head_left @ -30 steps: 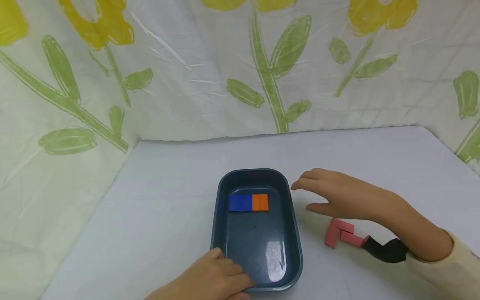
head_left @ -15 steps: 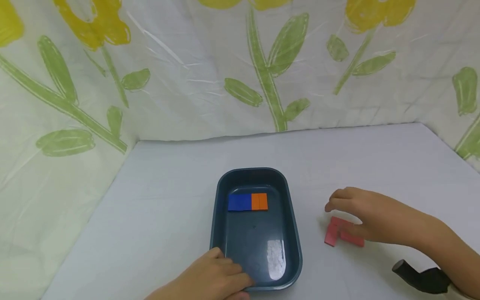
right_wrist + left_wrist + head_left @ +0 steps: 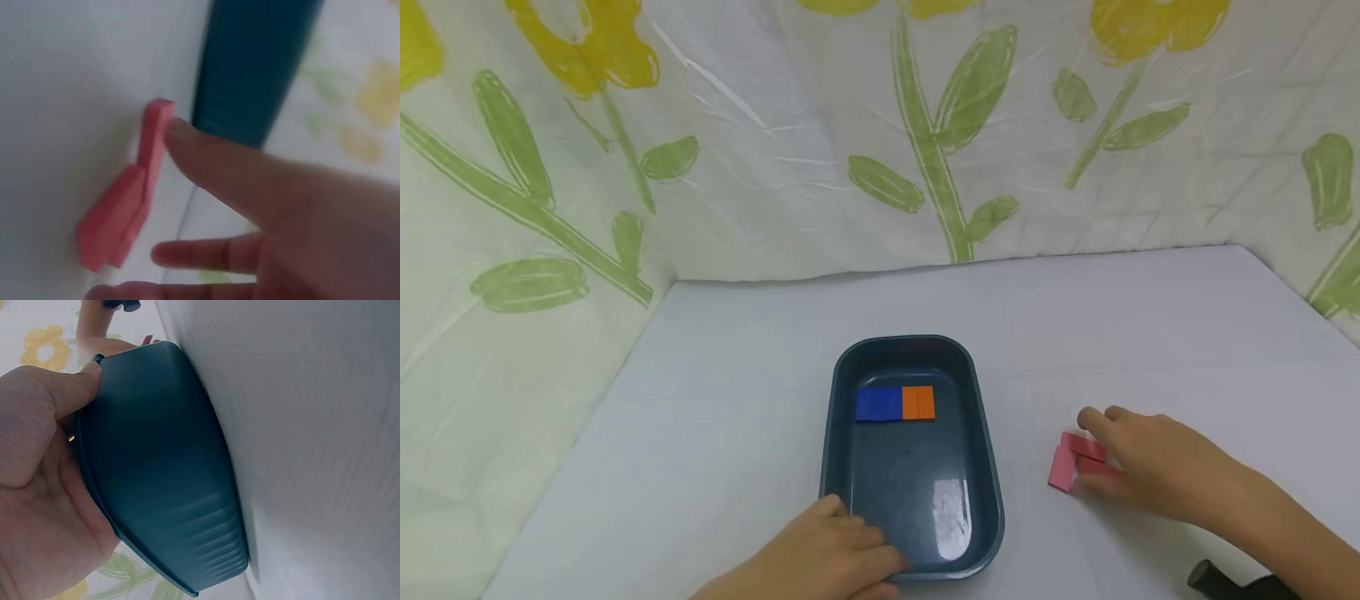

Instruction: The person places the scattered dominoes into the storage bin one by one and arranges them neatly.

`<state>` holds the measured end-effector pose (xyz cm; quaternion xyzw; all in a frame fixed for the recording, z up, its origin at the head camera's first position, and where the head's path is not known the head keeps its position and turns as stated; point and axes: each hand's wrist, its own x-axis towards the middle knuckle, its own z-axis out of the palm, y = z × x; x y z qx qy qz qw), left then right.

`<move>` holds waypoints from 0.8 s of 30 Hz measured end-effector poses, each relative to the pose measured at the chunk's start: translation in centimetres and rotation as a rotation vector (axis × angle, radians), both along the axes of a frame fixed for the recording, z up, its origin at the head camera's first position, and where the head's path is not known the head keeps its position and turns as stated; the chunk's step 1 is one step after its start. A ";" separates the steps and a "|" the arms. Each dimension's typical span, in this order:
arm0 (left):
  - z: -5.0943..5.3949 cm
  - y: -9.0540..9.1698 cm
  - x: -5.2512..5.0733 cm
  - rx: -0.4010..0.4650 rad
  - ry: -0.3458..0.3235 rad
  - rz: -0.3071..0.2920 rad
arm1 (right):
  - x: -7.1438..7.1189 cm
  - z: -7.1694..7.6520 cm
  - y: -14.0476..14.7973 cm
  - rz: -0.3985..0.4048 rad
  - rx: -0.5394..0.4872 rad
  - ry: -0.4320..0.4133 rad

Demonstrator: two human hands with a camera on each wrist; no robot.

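A dark teal tray (image 3: 910, 487) stands at the middle of the table, with flat blue blocks (image 3: 878, 404) and orange blocks (image 3: 918, 402) in a row inside its far part. My left hand (image 3: 820, 550) grips the tray's near left rim; the left wrist view has the thumb over the edge of the tray (image 3: 156, 456). Right of the tray lie three pink blocks (image 3: 1062, 468), touching one another. Over them reaches my right hand (image 3: 1172, 467), thumb and fingers spread apart. In the right wrist view its thumb tip is close beside the pink blocks (image 3: 115, 215); contact is unclear.
A white cloth covers the table (image 3: 715, 433). Behind it hangs a pale curtain (image 3: 760, 167) painted with yellow flowers and green leaves. A black strap-like piece (image 3: 1213, 579) shows below the right forearm.
From beside the tray's right rim, my right hand has moved right and nearer, down to the pink blocks. One pink block has shifted slightly. My left hand and the tray have stayed put.
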<state>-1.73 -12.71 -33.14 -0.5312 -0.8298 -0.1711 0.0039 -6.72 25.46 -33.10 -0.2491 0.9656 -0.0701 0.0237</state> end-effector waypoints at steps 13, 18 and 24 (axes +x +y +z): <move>0.1 0.1 0.1 0.010 -0.001 -0.001 | -0.2 -0.3 -0.5 -0.190 0.102 -0.094; 0.1 0.1 0.1 0.022 0.030 -0.003 | -0.3 -0.3 -0.2 -0.162 0.073 -0.141; 0.1 0.1 0.1 0.041 0.060 -0.005 | -0.1 -0.6 0.0 -0.070 -0.009 -0.095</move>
